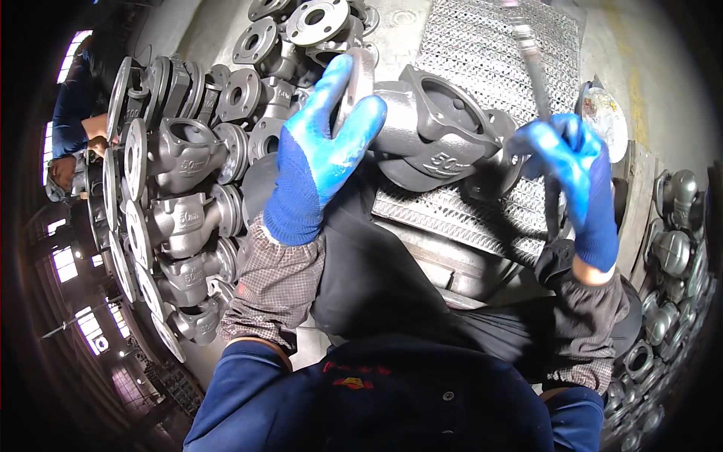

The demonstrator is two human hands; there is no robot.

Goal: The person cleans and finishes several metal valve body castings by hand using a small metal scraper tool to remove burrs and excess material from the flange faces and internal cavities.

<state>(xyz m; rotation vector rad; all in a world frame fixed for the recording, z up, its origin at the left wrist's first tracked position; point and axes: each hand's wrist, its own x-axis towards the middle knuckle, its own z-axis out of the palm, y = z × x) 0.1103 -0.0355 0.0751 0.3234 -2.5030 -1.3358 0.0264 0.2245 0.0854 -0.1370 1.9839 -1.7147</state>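
A grey cast valve body [429,139] with a wide open top and raised lettering rests on a perforated metal plate [497,45]. My left hand [327,139], in a blue coated glove, grips its left flange between thumb and fingers. On the other side, my right hand [565,154], gloved the same way, is closed around a long, thin bar-shaped tool [536,71]. The tool rises past the valve body's right flange toward the far edge. It is blurred, so its exact kind cannot be made out. Part of the right flange is in shadow behind my right hand's fingers.
Several similar valve bodies [184,154] stand stacked at my left, and more flanged ones [316,22] lie at the far left. A pale round disc [605,120] is at the right. Castings [672,252] fill the right edge. Another person's hand [96,128] shows at far left.
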